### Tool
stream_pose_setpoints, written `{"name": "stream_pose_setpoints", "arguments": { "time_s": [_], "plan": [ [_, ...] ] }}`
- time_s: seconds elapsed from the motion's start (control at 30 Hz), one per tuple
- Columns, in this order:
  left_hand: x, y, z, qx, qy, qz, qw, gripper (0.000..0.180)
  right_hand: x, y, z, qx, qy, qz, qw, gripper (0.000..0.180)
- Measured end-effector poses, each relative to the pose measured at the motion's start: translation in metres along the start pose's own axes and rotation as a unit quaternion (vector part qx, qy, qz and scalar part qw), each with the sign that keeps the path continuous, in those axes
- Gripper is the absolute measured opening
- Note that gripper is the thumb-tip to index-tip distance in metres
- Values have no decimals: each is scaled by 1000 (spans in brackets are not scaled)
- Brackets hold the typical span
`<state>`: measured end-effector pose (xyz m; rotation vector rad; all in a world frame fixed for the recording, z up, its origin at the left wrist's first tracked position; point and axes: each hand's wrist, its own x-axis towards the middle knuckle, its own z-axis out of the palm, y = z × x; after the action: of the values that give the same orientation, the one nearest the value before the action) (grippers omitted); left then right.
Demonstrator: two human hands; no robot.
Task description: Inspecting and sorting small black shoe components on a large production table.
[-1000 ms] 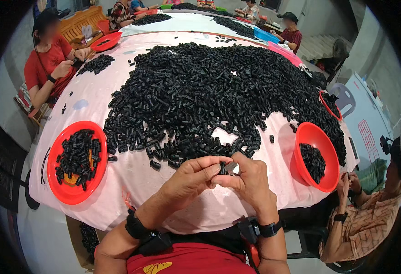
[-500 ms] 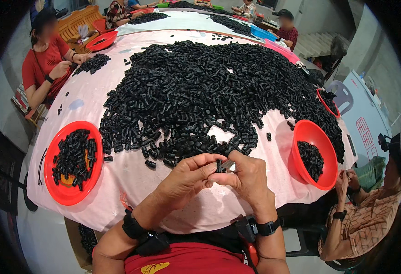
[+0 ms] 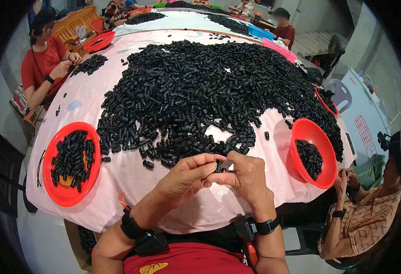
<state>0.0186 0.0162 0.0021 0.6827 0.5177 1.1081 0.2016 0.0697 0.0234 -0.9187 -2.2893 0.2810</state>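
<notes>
Hands meet at the near edge of the counter (image 3: 132,182). The left hand (image 3: 187,176) and right hand (image 3: 248,176) both close their grip on one small black part (image 3: 223,165), pinched between the fingertips just above the pink cover. Compared with the earlier views, the part sits in the same place between the same fingers; only slight fingertip adjustment shows, so the fitting work on this piece appears unfinished. The part is dark, short and roughly cylindrical, probably moulded plastic; finer detail cannot be told. Just beyond lies a broad heap of black parts (image 3: 200,91). Smooth red bowls stand at left (image 3: 57,194) and right (image 3: 319,137), each partly filled.
</notes>
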Motion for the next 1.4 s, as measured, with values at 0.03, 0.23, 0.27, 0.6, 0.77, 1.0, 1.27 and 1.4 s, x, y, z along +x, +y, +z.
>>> {"name": "stream_pose_setpoints", "arguments": {
  "time_s": [0.03,0.23,0.27,0.6,0.77,1.0,1.27,1.4],
  "plan": [
    [1,-1,0,-1,-3,2,1000,34,0,1,0,6,-6,5,1000,58],
    [3,-1,6,-4,19,7,1000,32,-1,3,0,29,10,-1,1000,53],
    [4,-2,5,-3,19,7,1000,32,-1,3,0,28,10,-1,1000,53],
    [7,-3,-1,18,-6,15,1000,32,-1,7,1,-3,7,-8,1000,55],
    [6,1,9,21,21,3,1000,35,-3,10,3,35,0,15,999,54],
    [11,-1,3,9,6,-2,1000,33,-4,12,6,55,19,11,998,54],
    [9,0,6,9,-1,-9,1000,32,-3,12,0,36,44,-2,998,57],
    [11,-4,2,-2,2,-2,1000,31,-3,13,3,46,39,-2,998,57]
  ]
}}
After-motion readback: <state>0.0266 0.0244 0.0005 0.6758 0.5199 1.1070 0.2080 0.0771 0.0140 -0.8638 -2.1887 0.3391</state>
